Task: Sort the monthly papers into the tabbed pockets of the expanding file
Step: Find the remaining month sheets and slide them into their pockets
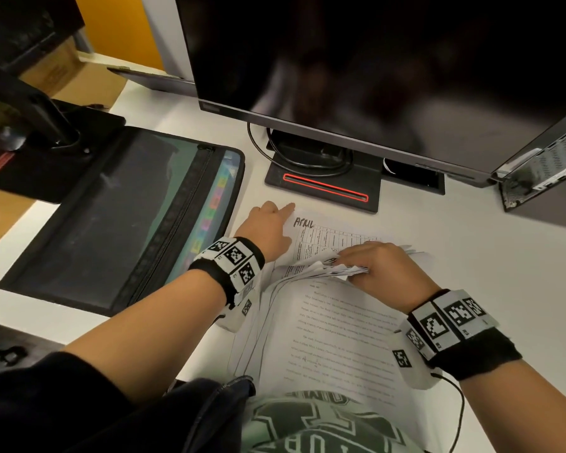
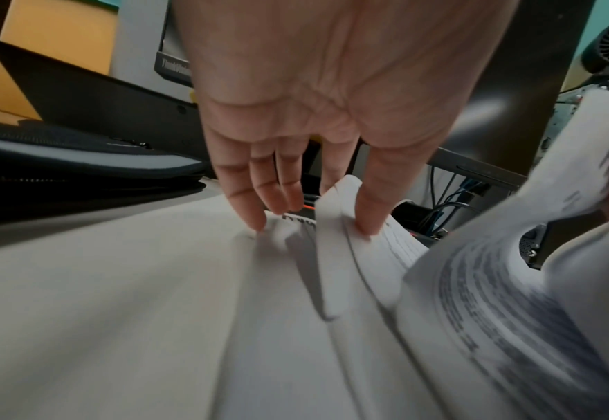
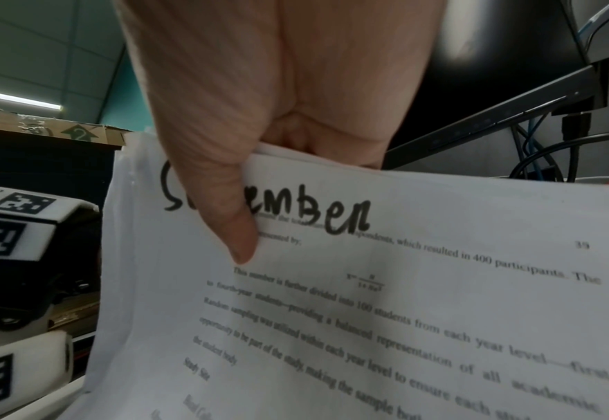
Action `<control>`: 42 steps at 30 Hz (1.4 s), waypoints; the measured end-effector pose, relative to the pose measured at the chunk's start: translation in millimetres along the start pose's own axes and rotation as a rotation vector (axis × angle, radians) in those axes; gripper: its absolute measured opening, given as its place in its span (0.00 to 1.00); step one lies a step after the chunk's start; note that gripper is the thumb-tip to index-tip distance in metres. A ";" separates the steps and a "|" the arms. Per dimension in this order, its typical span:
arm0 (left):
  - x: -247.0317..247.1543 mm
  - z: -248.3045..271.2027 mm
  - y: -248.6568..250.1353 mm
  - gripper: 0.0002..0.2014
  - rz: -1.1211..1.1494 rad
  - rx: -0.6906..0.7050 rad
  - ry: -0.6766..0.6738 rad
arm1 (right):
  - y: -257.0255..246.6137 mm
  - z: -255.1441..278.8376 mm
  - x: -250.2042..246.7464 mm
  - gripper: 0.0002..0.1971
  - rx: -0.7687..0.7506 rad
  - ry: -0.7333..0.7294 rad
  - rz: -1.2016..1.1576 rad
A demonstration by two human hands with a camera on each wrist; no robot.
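Note:
A black expanding file (image 1: 111, 223) lies open flat at the left of the white desk, its coloured tabs (image 1: 213, 204) facing the papers. A stack of printed sheets (image 1: 334, 338) lies in front of me. Beyond it lies a sheet marked APRIL (image 1: 334, 237). My left hand (image 1: 285, 225) pinches that sheet's left edge between thumb and forefinger; the edge curls up there (image 2: 346, 204). My right hand (image 1: 370, 263) grips the bent-up top edges of several sheets. Its thumb (image 3: 238, 227) lies on one marked September (image 3: 403, 284).
A dark monitor (image 1: 373, 60) on a black base (image 1: 324, 184) stands just behind the papers. A small computer case (image 1: 543, 178) is at the right. A black stand (image 1: 30, 109) and a cardboard box (image 1: 72, 73) are at the far left.

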State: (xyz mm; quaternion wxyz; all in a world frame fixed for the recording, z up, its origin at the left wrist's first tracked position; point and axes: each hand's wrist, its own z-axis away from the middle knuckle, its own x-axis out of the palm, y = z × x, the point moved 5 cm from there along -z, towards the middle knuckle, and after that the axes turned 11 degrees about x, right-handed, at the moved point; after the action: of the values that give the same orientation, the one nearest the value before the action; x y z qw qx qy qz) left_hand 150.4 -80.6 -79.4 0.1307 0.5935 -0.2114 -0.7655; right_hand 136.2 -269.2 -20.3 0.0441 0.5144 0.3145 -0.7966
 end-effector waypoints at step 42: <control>4.3 9.1 -2.7 0.09 0.536 -0.121 0.139 | 3.2 -16.3 -0.6 0.11 0.117 0.008 0.077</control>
State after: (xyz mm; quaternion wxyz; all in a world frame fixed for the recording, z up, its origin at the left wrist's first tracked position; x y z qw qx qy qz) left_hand 140.6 -78.6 -82.5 0.3778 0.5586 -0.3053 -0.6723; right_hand 150.6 -262.9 -25.7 0.0435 0.5309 0.2475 -0.8093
